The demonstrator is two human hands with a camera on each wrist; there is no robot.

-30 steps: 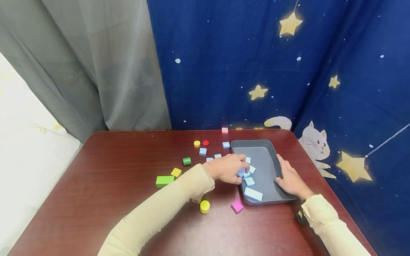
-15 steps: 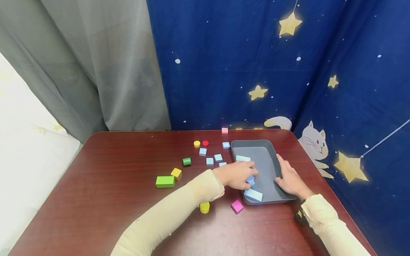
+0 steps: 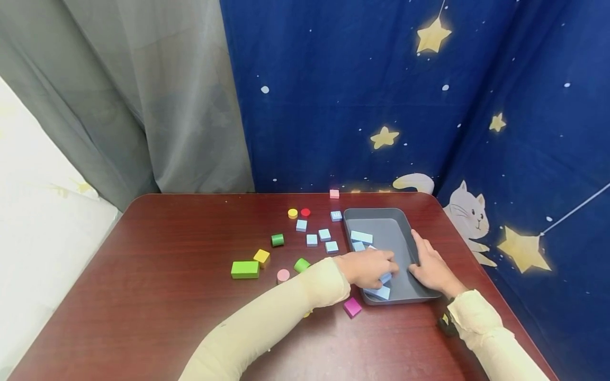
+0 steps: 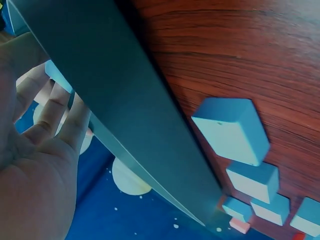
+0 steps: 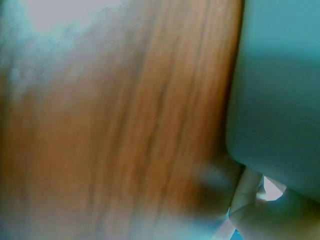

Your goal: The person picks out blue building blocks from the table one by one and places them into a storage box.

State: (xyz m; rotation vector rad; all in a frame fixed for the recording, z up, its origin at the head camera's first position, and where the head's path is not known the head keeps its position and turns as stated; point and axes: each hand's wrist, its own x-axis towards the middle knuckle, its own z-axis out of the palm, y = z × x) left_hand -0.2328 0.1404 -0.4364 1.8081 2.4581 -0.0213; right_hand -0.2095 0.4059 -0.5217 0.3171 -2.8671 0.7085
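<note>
My left hand (image 3: 369, 267) reaches over the near-left side of the grey tray (image 3: 397, 259). Its bent fingers hold a light blue block (image 3: 385, 278); in the left wrist view, fingers (image 4: 75, 122) and a bit of blue block (image 4: 59, 76) show past the tray wall (image 4: 115, 100). More light blue blocks lie in the tray, a long one (image 3: 361, 237) by the left wall and another (image 3: 378, 292) in the near corner, partly covered by the hand. My right hand (image 3: 431, 267) grips the tray's right rim, thumb on the inner side and fingers along the outside.
Left of the tray, light blue blocks (image 3: 312, 241) lie scattered. Further left are a green block (image 3: 245, 270), a yellow block (image 3: 261, 257) and a green cylinder (image 3: 277, 240). A magenta block (image 3: 352, 307) lies in front of the tray; a pink block (image 3: 334, 194) sits at the far edge.
My left hand has moved right and nearer along the tray, uncovering blue blocks behind it. Its sleeve has shifted too, exposing a pink disc and a light green piece. The right hand keeps still.
</note>
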